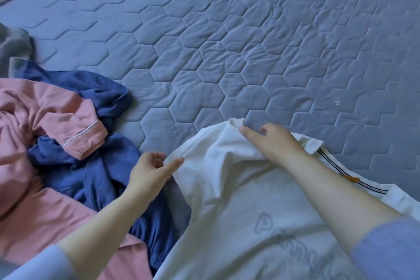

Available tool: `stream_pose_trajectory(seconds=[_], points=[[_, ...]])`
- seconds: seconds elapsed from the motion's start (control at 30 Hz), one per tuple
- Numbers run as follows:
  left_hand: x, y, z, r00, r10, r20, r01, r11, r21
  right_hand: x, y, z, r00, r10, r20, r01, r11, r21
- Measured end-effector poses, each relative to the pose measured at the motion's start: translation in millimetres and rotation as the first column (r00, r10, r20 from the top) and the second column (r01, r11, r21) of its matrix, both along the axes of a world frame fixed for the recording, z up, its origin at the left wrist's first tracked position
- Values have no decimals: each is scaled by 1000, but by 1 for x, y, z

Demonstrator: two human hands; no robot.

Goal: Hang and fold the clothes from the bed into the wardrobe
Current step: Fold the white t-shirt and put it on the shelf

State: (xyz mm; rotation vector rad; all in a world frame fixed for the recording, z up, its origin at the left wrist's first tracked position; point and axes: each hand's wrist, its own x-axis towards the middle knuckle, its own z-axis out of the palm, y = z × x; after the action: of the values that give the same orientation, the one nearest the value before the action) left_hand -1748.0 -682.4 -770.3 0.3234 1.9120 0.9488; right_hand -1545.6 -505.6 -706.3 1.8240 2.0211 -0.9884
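While left grip (156, 166) and right grip (272, 141) pinch the white shirt (238, 200), best pull its shoulders taut before folding.

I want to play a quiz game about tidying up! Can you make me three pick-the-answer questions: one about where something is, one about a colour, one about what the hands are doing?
1. Where is the pink garment compared with the white shirt? A. left of it B. right of it C. on top of it
2. What colour is the trim on the pink cuff? A. black B. white C. yellow
3. What are the left hand and the right hand doing? A. hanging free B. holding a hanger C. both holding the white shirt
Answers: 1 A, it lies at the picture's left; 2 B, a white line crosses the cuff; 3 C, the left pinches its edge, the right grips near the neckline.
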Motion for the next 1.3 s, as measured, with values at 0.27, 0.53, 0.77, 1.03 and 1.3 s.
stream_pose_trajectory(seconds=[0.27, 0.53, 0.77, 1.03, 1.3], points=[[3, 5, -13, 959, -21, 284, 35, 998, -45, -49, 21, -22, 1000, 10, 27, -9, 1000, -26], [4, -11, -7, 992, 95, 82, -107, 980, 165, -103, 42, -9, 783, -24, -621, 96, 992, 83], [-12, -7, -11, 984, 4, 178, -16, 998, 65, -111, 30, -32, 896, 47, -443, 6, 993, 119], [-14, -19, -2, 998, -24, 56, 16, 990, 143, -96, 31, 0, 882, 118, -456, 22, 956, 291], [16, -29, 32, 963, -12, -269, 107, 934, 341, -53, 16, 35, 730, -105, -676, 87, 994, -60]])
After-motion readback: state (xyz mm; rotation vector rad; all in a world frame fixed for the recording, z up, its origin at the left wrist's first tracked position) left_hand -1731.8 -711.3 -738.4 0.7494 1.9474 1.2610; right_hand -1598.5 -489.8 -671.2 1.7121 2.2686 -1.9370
